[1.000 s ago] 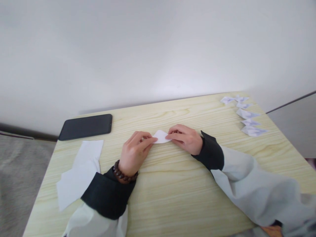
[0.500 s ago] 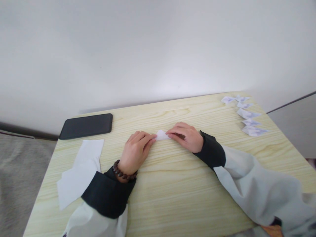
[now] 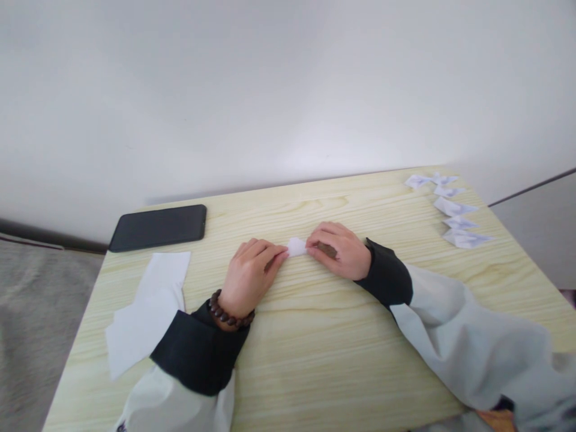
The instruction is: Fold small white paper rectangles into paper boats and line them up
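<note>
A small folded piece of white paper point(image 3: 296, 246) is held between my two hands over the middle of the table. My left hand point(image 3: 253, 271) pinches its left end between thumb and fingers; a brown bead bracelet circles that wrist. At the paper's right end, the thumb and fingertips of my right hand point(image 3: 341, 250) close on the edge. Only the middle of the paper shows, with a low peak on its far side; both ends are covered by fingertips.
White paper sheets point(image 3: 150, 300) overlap on the left, partly under my left sleeve. Behind them lies a black phone point(image 3: 158, 228). Several folded white paper boats point(image 3: 455, 207) stand in a row at the right of the wood-grain table point(image 3: 324, 348). A white wall point(image 3: 288, 90) rises behind.
Both hands and the paper appear very slightly further right. My right fingers are a little more arched, and the grip on both ends of the paper continues.
</note>
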Demonstrator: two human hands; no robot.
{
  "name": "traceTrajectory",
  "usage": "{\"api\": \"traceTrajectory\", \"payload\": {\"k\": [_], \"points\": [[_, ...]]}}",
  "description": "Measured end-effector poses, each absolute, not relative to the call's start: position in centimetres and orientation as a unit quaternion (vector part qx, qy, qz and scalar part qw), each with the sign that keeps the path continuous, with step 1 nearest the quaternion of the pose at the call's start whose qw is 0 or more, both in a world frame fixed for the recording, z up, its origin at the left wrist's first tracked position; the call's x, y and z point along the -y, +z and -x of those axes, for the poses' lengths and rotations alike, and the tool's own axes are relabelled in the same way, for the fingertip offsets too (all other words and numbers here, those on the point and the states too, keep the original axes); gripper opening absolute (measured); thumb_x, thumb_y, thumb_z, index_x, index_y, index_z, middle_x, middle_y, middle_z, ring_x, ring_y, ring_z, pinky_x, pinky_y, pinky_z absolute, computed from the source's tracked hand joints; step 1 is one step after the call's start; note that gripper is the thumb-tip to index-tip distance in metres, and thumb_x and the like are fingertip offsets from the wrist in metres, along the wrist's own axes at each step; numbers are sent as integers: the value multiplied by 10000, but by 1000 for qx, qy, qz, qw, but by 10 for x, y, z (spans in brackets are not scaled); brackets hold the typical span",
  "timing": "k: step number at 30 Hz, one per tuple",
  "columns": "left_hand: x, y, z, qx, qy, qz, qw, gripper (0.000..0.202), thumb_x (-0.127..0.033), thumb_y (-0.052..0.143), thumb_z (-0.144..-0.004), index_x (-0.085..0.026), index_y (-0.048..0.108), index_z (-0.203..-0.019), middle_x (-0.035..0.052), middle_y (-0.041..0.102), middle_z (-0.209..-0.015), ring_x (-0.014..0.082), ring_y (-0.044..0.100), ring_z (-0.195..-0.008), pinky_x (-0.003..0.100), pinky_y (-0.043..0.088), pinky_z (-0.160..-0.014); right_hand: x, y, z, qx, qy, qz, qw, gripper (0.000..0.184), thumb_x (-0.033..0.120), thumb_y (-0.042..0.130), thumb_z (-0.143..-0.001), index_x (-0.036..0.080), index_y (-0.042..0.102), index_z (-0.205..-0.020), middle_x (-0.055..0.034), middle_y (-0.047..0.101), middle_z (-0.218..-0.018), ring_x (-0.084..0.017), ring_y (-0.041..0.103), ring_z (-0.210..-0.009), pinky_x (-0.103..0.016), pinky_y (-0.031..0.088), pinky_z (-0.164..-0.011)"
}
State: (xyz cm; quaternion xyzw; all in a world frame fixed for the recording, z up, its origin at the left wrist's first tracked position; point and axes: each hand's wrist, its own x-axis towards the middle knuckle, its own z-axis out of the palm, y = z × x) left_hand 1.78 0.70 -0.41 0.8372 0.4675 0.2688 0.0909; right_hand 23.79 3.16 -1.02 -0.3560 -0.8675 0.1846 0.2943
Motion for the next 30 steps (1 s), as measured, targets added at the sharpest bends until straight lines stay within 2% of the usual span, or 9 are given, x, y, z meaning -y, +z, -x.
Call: {"api": "traceTrajectory", "payload": {"k": [6, 14, 26, 30], "points": [[-6, -4, -19, -468, 267, -837, 91, 163, -269, 545, -866, -182, 683, -883, 36, 674, -811, 165, 578, -756, 310, 434, -703, -30, -11, -237, 860, 175, 377, 296, 121, 251, 532, -853, 164, 606, -811, -74, 587, -895, -170, 549, -806, -304, 424, -737], [-7, -5, -19, -470, 268, -838, 74, 164, -271, 544, -868, -181, 682, -877, 33, 669, -801, 160, 582, -752, 301, 430, -700, -33, -10, -237, 857, 187, 372, 304, 92, 203, 527, -859, 159, 602, -828, -25, 590, -710, -142, 527, -679, -277, 399, -681], [-6, -2, -25, -499, 228, -832, 79, 178, -270, 491, -890, -175, 631, -836, 31, 631, -796, 164, 553, -738, 312, 405, -707, -32, -11, -238, 866, 187, 370, 280, 120, 177, 500, -865, 163, 598, -933, -48, 608, -861, -161, 548, -806, -294, 395, -753], [-5, -2, -25, -507, 221, -829, 80, 174, -273, 489, -892, -177, 626, -844, 28, 626, -801, 170, 554, -752, 315, 399, -713, -32, -13, -239, 874, 175, 355, 281, 190, 168, 472, -889, 207, 636, -977, -48, 585, -937, -155, 534, -847, -296, 377, -764]]}}
